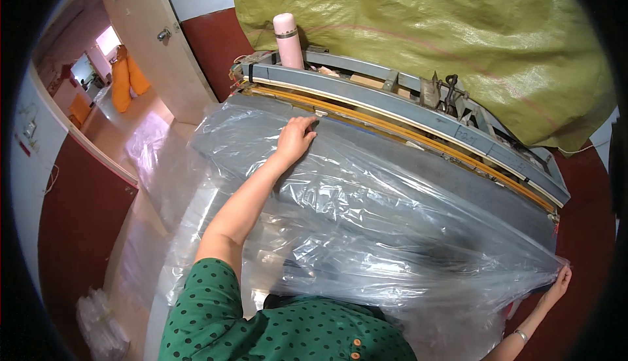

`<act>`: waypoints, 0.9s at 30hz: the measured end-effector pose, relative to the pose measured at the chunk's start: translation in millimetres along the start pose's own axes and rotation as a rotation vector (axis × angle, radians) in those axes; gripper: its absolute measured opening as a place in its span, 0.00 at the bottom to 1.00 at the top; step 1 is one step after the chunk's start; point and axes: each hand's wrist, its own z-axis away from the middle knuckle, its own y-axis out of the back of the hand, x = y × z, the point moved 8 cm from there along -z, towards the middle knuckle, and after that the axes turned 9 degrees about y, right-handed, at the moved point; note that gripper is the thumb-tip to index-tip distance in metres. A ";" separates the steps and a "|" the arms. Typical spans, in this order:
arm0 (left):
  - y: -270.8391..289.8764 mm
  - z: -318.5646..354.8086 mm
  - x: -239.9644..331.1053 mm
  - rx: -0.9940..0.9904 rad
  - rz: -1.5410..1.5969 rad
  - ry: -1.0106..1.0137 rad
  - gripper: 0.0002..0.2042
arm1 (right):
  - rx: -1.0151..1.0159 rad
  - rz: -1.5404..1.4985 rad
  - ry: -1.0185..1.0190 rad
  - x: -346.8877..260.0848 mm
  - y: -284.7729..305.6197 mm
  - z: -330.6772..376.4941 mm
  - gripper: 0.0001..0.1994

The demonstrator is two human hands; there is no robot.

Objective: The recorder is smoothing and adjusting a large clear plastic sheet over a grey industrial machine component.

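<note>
Clear plastic film spread over a grey worktop, one corner pinched at the right

One broad, wrinkled piece of see-through film covers most of the grey worktop in front of the person, its folds drawn together toward the far right corner. There the right hand grips the film between thumb and fingers; one bracelet circles that wrist. The left hand rests on the film near its far edge, fingers bent and close together; whether they pinch the film, I cannot tell. The person wears one green, dark-dotted shirt, two orange buttons showing.

Along the worktop's far side runs one long grey metal frame, with one yellow-orange strip in front of it. One pink thermos bottle stands at the frame's left part; one dark metal tool, kind unclear, lies farther right.

Behind hangs one olive-green tarpaulin. Walls are white above, dark red below. To the left, one pale door with one metal handle stands open, and two orange bundles show beyond it. More clear plastic lies bunched on the floor at lower left.
</note>
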 end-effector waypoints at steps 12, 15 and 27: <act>-1.9 -52.0 -76.9 0.274 0.599 0.454 0.06 | 0.059 0.606 0.369 45.3 -137.9 -44.5 0.07; -9.4 -56.8 -108.5 0.328 0.539 0.496 0.06 | 0.055 0.508 0.138 57.2 -209.1 -24.8 0.07; -8.4 -63.3 -90.3 0.437 0.516 0.540 0.08 | 0.274 0.479 0.052 79.9 -198.8 -42.9 0.07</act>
